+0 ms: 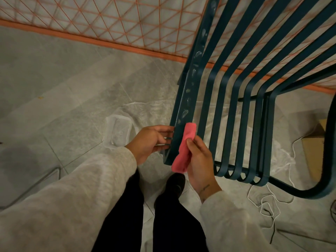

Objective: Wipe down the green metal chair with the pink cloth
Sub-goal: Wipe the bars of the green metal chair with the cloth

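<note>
Right hand (199, 160) pinches the cloth (183, 148) on the chair's (207, 99) outer slat (192, 79), near its front edge; left hand (151, 140), fingers straight and apart, steadies the slat's side. Press flat — sweep up along the pale smears (185, 112).

Balcony or patio: floor tiles (63, 84), orange mesh railing (109, 19), metal chair (189, 82).

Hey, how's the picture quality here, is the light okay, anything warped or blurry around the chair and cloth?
Head view: dim, warm light, with a soft shadow on the floor at left; wide-angle distortion in this head view curves the orange railing and the green metal chair; the pink cloth and right hand are sharp, and pale smears glint on the chair's leftmost slat.
</note>
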